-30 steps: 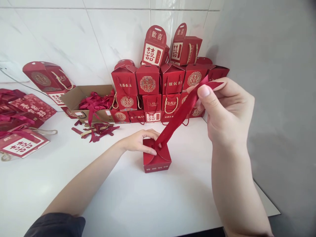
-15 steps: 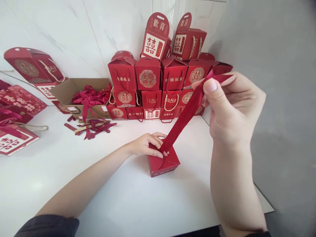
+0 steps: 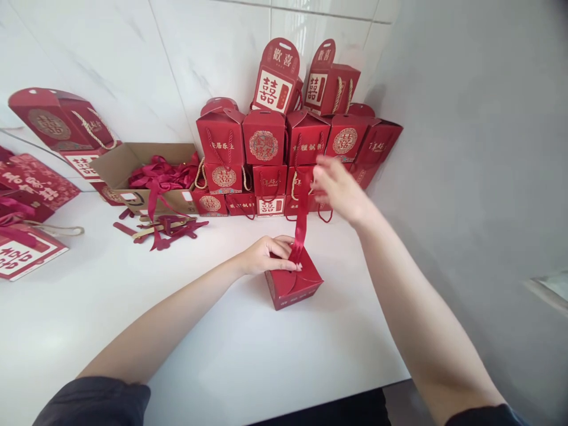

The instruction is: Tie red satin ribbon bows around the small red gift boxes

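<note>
A small red gift box [image 3: 293, 286] sits on the white table [image 3: 231, 349] in front of me. My left hand [image 3: 266, 255] rests on its top, fingers curled and pressing where a red ribbon [image 3: 302, 222] comes out of the lid. The ribbon rises nearly straight up to my right hand [image 3: 338, 190], which pinches its upper end above and just behind the box. The right hand is slightly blurred.
Stacked red gift boxes [image 3: 275, 160] with rope handles fill the back corner. A cardboard box [image 3: 146, 177] of red ribbons stands at the back left, with loose ribbon pieces [image 3: 164, 228] before it. Flat red boxes [image 3: 31, 201] lie at the far left. A grey wall [image 3: 479, 177] is on the right.
My right hand has moved away from my face, forward and left toward the stack, bringing the ribbon from a slant to nearly upright. The left hand stays on the box.
</note>
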